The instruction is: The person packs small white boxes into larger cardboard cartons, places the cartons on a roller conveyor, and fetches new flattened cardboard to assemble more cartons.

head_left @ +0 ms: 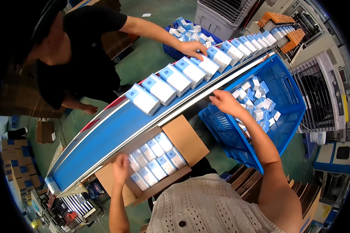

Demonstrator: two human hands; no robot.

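Observation:
An open cardboard carton stands in front of me, holding two rows of small white-and-blue boxes. At its left end is my left hand, smeared by motion, so its fingers do not show clearly. My right hand hovers between the conveyor's near rail and a blue crate, its fingers curled in with nothing visible in them. On the blue conveyor belt a slanting line of white-and-blue boxes runs up to the far right. A co-worker's hand touches one box in that line.
The blue plastic crate on my right contains many loose small boxes. Behind the conveyor sits another blue bin of boxes. The co-worker stands across the belt. A grey fan unit is at far right, with flattened cardboard below the crate.

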